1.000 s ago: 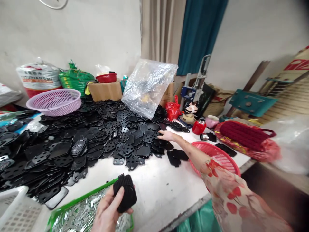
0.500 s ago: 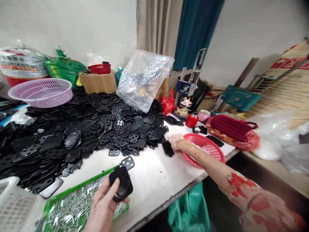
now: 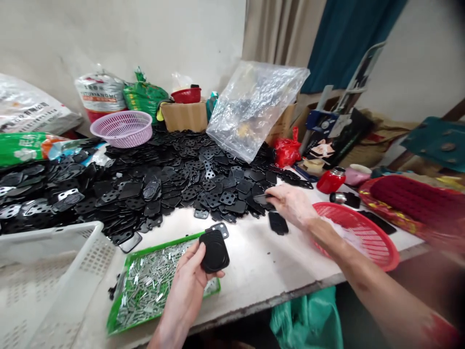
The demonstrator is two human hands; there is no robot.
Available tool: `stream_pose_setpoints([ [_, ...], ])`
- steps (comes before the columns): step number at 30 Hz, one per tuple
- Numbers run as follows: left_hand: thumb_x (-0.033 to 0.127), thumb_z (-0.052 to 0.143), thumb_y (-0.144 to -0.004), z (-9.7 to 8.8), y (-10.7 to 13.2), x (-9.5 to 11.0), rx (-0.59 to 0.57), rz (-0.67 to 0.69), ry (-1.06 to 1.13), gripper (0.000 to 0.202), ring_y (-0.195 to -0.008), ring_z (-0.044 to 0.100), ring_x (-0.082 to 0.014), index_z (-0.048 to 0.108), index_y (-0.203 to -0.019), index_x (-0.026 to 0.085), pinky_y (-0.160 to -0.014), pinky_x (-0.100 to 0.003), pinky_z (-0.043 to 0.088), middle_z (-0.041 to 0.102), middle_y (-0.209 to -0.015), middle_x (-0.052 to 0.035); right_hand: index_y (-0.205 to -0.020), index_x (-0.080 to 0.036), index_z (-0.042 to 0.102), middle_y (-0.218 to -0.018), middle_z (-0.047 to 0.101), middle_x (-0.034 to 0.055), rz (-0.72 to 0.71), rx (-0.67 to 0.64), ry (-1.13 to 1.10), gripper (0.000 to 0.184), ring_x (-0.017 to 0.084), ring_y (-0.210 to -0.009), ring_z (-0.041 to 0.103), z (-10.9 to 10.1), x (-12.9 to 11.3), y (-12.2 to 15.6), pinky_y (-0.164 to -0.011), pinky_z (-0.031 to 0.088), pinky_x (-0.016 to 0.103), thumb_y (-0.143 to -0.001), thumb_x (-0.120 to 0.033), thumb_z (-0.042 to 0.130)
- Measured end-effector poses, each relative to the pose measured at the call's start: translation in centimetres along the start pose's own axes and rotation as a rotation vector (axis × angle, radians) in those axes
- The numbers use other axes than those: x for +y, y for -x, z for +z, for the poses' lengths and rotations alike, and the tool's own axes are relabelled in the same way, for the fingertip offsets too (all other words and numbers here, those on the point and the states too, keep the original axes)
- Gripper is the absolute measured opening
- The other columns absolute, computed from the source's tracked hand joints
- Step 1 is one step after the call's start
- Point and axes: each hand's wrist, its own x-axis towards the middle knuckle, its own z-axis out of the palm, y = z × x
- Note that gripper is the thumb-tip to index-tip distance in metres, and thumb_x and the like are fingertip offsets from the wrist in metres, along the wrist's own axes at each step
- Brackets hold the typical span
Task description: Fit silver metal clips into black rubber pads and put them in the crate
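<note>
My left hand [image 3: 192,276] is closed round a black plastic plate [image 3: 215,254], rounded at the corners and with faint curved ridges. It is held above the right end of a green tray [image 3: 118,305] full of small shiny metal pins [image 3: 148,286]. A black plate with holes [image 3: 221,230] lies on the table just behind it. At the pile's right edge, my right hand [image 3: 292,203] pinches a thin dark plate [image 3: 261,198], seen almost edge-on. Another black plate [image 3: 278,223] lies on the white table below that hand. The fingers partly hide the pinched plate.
A large heap of black plates [image 3: 174,169] covers the table's back. A white crate [image 3: 83,266] stands at front left, a red basket [image 3: 385,242] at right. A purple basket [image 3: 121,128], a clear plastic bag [image 3: 254,106] and a red flask [image 3: 331,180] stand farther back.
The view has swung left. My right hand has come away from beside the red basket toward the heap, with a plate in its fingers. The plate in my left hand shows a different, unmeshed face.
</note>
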Motion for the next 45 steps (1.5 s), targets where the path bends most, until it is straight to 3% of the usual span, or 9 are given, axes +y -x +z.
stream_pose_setpoints([
  [7,0.037,0.066,-0.085,0.9,0.2,-0.3,-0.099,-0.024,0.006,0.033,-0.076,0.063,-0.0190,0.064,-0.109,0.015,-0.053,-0.031,0.054,0.067,-0.103,-0.0109,-0.115,-0.022,0.066,-0.110,0.071,0.0094,-0.802,0.554,-0.671,0.031,0.021,-0.110,0.063,3.7,-7.9,6.7,-0.091,0.057,0.037,-0.096,-0.012,0.044],
  [14,0.035,0.069,-0.083,0.8,0.7,-0.3,-0.118,-0.026,-0.007,0.030,-0.079,0.062,-0.0169,0.067,-0.108,0.019,-0.056,-0.027,0.053,0.066,-0.109,-0.0089,-0.123,-0.011,0.059,-0.122,0.066,0.0158,-1.013,0.466,-0.585,0.034,0.025,-0.137,0.041,5.8,-8.9,7.9,-0.102,0.051,0.043,-0.097,-0.012,0.037],
  [17,0.025,0.075,-0.078,0.3,0.6,-0.4,-0.099,0.025,-0.072,0.033,-0.078,0.060,-0.0148,0.068,-0.110,0.020,-0.055,-0.024,0.051,0.066,-0.111,-0.0071,-0.126,-0.016,0.059,-0.135,0.059,0.0119,-0.873,0.427,-0.535,0.038,0.026,-0.143,0.031,6.2,-7.4,7.9,-0.108,0.043,0.049,-0.095,-0.011,0.036],
  [20,0.026,0.077,-0.076,-0.4,0.1,-0.3,-0.026,0.066,-0.077,0.033,-0.078,0.060,-0.0148,0.069,-0.107,0.020,-0.054,-0.024,0.049,0.067,-0.111,-0.0069,-0.133,-0.018,0.054,-0.139,0.054,0.0141,-0.332,0.402,-0.417,0.039,0.027,-0.138,0.040,7.0,-4.2,6.9,-0.109,0.041,0.052,-0.096,-0.018,0.040],
  [26,0.029,0.079,-0.073,-0.5,-0.3,-0.6,0.003,0.054,-0.099,0.039,-0.078,0.060,-0.0157,0.070,-0.109,0.021,-0.054,-0.025,0.050,0.068,-0.111,-0.0066,-0.145,-0.010,0.042,-0.137,0.050,0.0265,0.384,-0.049,0.004,0.068,0.041,-0.131,0.043,8.9,0.3,4.9,-0.099,0.043,0.057,-0.090,-0.047,0.057],
  [32,0.029,0.079,-0.072,-0.7,-0.1,-0.6,0.019,0.063,-0.122,0.040,-0.077,0.060,-0.0155,0.070,-0.110,0.021,-0.053,-0.024,0.049,0.068,-0.113,-0.0071,-0.133,-0.008,0.055,-0.100,0.070,0.0207,0.321,-0.093,-0.040,0.046,0.031,-0.092,0.068,8.2,0.7,5.0,-0.080,0.052,0.040,-0.087,-0.009,0.046],
  [36,0.033,0.077,-0.074,-1.4,-0.2,-0.5,0.028,0.088,-0.180,0.040,-0.081,0.060,-0.0174,0.068,-0.111,0.021,-0.054,-0.026,0.051,0.067,-0.113,-0.0070,-0.123,-0.013,0.063,-0.094,0.073,0.0134,0.273,-0.038,-0.200,0.036,0.025,-0.084,0.070,6.3,0.1,6.0,-0.078,0.053,0.034,-0.094,-0.015,0.041],
  [41,0.036,0.068,-0.082,-1.1,-0.2,-1.0,-0.060,0.176,-0.435,0.032,-0.076,0.056,-0.0167,0.066,-0.110,0.020,-0.055,-0.026,0.049,0.068,-0.099,-0.0056,-0.100,-0.018,0.074,-0.096,0.072,0.0050,-0.230,-0.099,-0.945,0.017,0.018,-0.089,0.068,3.2,-5.0,7.2,-0.077,0.052,0.023,-0.090,-0.026,0.063],
  [45,0.036,0.066,-0.083,-0.5,0.3,-1.3,-0.122,0.139,-0.443,0.038,-0.076,0.057,-0.0174,0.063,-0.117,0.019,-0.054,-0.025,0.047,0.068,-0.102,-0.0073,-0.105,-0.018,0.073,-0.096,0.068,0.0052,-0.529,-0.113,-0.890,0.019,0.016,-0.086,0.064,1.9,-8.2,6.6,-0.076,0.050,0.023,-0.088,-0.019,0.066],
])
